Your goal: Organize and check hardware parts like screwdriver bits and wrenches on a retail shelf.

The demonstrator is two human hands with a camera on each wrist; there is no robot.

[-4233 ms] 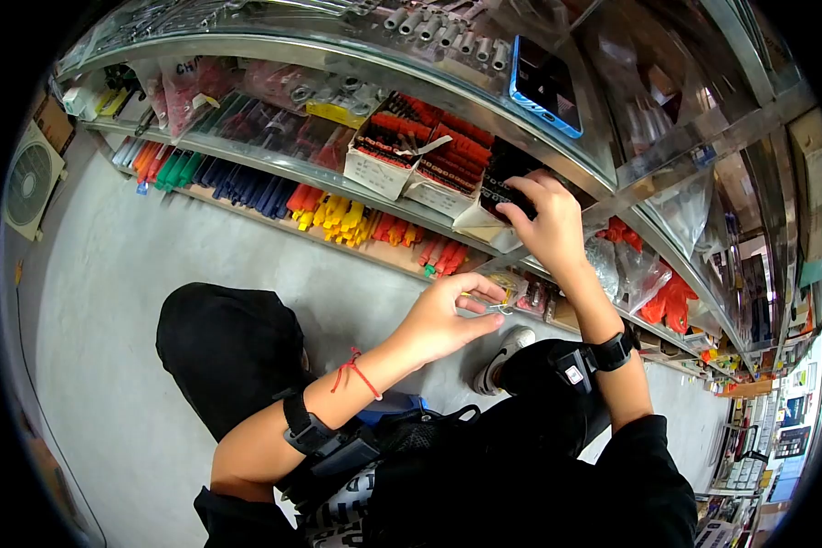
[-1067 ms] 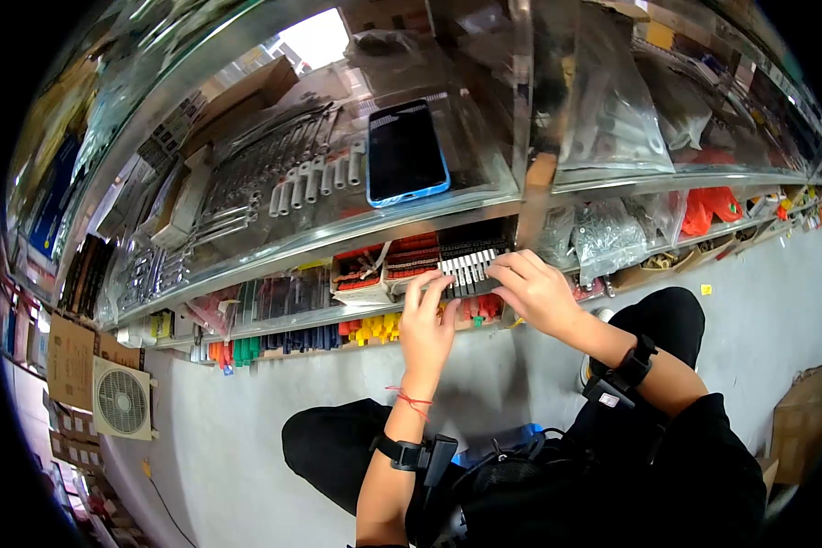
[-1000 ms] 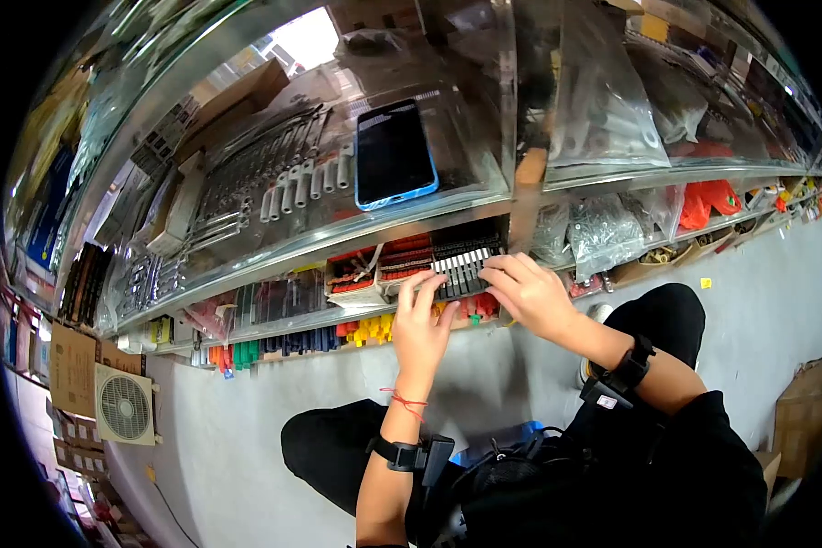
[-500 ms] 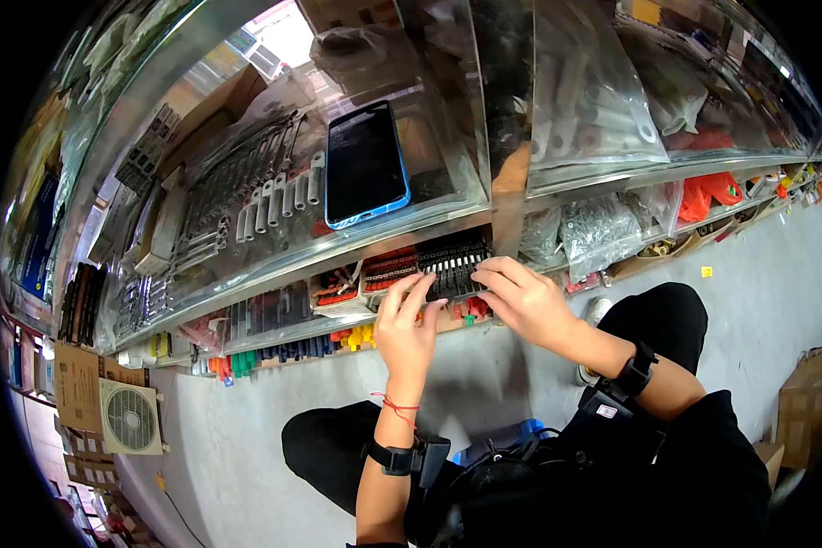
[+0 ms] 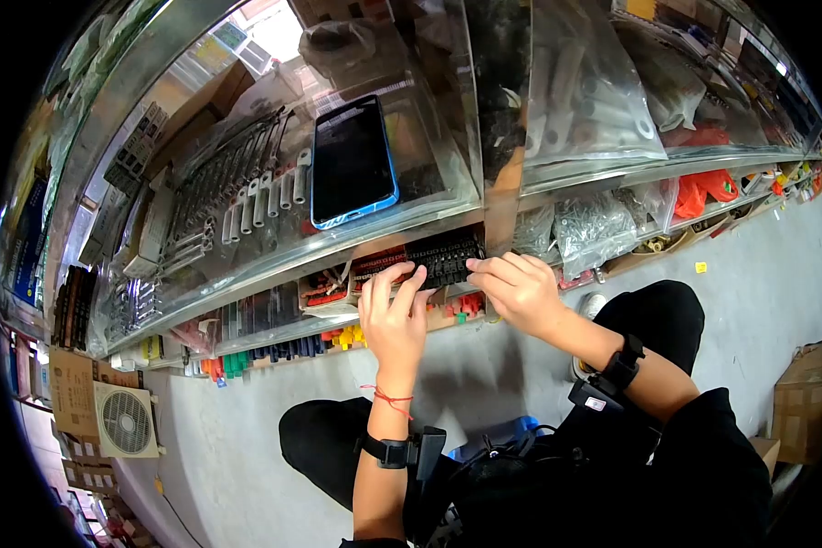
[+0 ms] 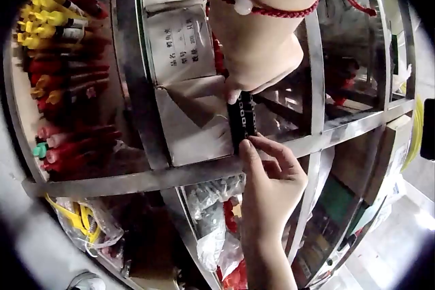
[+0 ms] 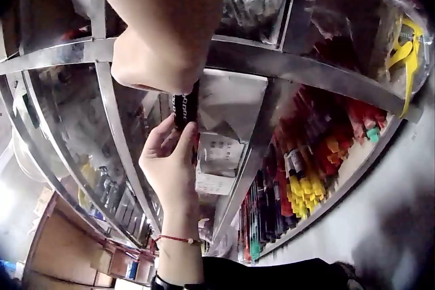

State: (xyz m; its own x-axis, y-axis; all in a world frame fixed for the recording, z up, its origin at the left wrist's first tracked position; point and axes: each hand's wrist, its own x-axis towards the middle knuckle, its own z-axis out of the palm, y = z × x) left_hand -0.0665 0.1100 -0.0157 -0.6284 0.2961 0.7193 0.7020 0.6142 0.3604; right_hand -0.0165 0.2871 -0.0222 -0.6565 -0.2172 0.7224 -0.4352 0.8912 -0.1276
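Observation:
A row of small black pieces with white print (image 5: 443, 262) lies at the shelf front in the head view. My left hand (image 5: 393, 315) pinches its left end with thumb and fingers. At the opposite end, my right hand (image 5: 521, 290) grips it between thumb and index finger. The left wrist view shows the black row (image 6: 242, 118) spanning the space between both hands, right over a white carton (image 6: 194, 116). In the right wrist view the same row (image 7: 185, 108) is partly covered by the right hand.
Open cartons of red pieces (image 5: 327, 290) stand to the left. Directly above, a glass shelf edge (image 5: 338, 239) carries a blue-rimmed phone (image 5: 354, 163) and metal sockets (image 5: 260, 201). Bagged screws (image 5: 594, 233) lie to the right. Coloured handles (image 7: 306, 195) fill the shelf below.
Earlier the right hand was at the cartons alone; then both hands came to the row's ends. Its pale faces have since turned out of sight, leaving black tops. The head view has shifted.

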